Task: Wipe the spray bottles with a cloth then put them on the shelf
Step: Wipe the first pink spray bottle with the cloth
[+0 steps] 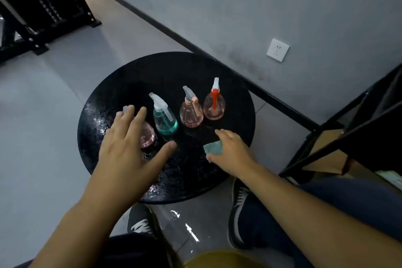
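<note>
Grey floor and grey wall, with a black shelf (356, 128) just right of the round black table (134, 80). 4 spray bottles stand in a row on the table: a pink bottle (147, 137) half hidden behind the left hand (128, 143), then the teal bottle (164, 118), the peach-trigger bottle (191, 111) and the red-trigger bottle (214, 102). Left hand's fingers are spread loose over the table, gripping nothing. Right hand (230, 148), at the table's right side, pinches a small green cloth (213, 147).

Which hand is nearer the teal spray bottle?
Left. The left hand hovers just beside the teal spray bottle; the right hand, gripping the cloth, sits farther off.
</note>
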Demonstrator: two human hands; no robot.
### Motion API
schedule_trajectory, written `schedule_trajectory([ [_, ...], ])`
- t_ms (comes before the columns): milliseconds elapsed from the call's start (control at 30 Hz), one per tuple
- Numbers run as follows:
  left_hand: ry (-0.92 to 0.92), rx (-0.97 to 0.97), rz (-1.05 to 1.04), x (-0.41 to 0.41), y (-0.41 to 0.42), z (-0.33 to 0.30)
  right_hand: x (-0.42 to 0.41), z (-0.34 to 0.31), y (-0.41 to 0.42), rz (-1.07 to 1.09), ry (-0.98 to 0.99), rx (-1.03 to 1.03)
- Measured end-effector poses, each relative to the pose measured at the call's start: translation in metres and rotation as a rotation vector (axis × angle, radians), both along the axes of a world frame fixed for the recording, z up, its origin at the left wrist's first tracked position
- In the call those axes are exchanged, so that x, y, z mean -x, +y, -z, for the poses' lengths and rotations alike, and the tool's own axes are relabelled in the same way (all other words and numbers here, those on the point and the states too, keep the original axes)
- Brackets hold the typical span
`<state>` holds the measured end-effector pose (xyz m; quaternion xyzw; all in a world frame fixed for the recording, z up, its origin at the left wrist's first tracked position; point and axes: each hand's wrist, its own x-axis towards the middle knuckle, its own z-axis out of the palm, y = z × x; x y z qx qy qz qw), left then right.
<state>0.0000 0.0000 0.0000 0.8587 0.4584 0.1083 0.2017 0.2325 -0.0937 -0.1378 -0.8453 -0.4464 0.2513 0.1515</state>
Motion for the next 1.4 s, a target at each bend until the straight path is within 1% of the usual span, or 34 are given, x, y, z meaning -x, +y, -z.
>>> schedule_trajectory([
  [67, 0.001, 0.004, 0.02, 0.0, 0.004, 0.003, -0.001, 0.011, 0.007, 0.011, -0.008, 0.022],
  [133, 0.008, -0.004, 0.027, 0.002, 0.008, 0.008, 0.001, 0.021, 0.011, 0.019, -0.095, 0.03],
  [200, 0.003, -0.007, 0.012, 0.002, 0.012, 0.01, 0.003, 0.029, 0.019, 0.025, -0.223, -0.001],
  [233, 0.003, -0.009, 0.006, 0.002, 0.013, 0.011, 0.004, 0.032, 0.022, 0.035, -0.244, -0.014],
  [433, 0.017, -0.01, 0.004, -0.003, 0.014, 0.014, 0.004, 0.051, 0.027, 0.059, -0.099, 0.081],
  [600, 0.027, -0.001, 0.005, -0.007, 0.012, 0.015, -0.001, 0.052, 0.024, 0.081, -0.094, 0.007],
  [667, 0.024, 0.005, 0.012, -0.009, 0.011, 0.015, -0.004, 0.048, 0.021, 0.15, 0.003, -0.029],
  [767, 0.018, 0.004, 0.016, -0.01, 0.01, 0.013, -0.008, 0.043, 0.019, 0.262, 0.235, -0.117],
  [833, 0.013, 0.002, 0.015, -0.01, 0.008, 0.012, -0.012, 0.043, 0.018, 0.327, 0.292, -0.149],
  [1000, 0.006, -0.001, 0.017, -0.007, 0.009, 0.011, -0.017, 0.048, 0.009, 0.455, 0.2, -0.211],
  [1200, -0.002, 0.005, 0.006, -0.001, 0.012, 0.012, -0.015, 0.053, 0.004, 0.374, -0.023, -0.197],
  [1267, 0.0, 0.009, 0.004, -0.001, 0.013, 0.012, -0.013, 0.054, 0.006, 0.348, -0.038, -0.122],
  [1333, -0.003, 0.017, -0.001, 0.0, 0.014, 0.011, -0.014, 0.054, 0.009, 0.339, -0.003, -0.035],
  [1400, -0.007, 0.021, -0.003, 0.001, 0.015, 0.012, -0.015, 0.055, 0.01, 0.304, 0.036, 0.003],
])
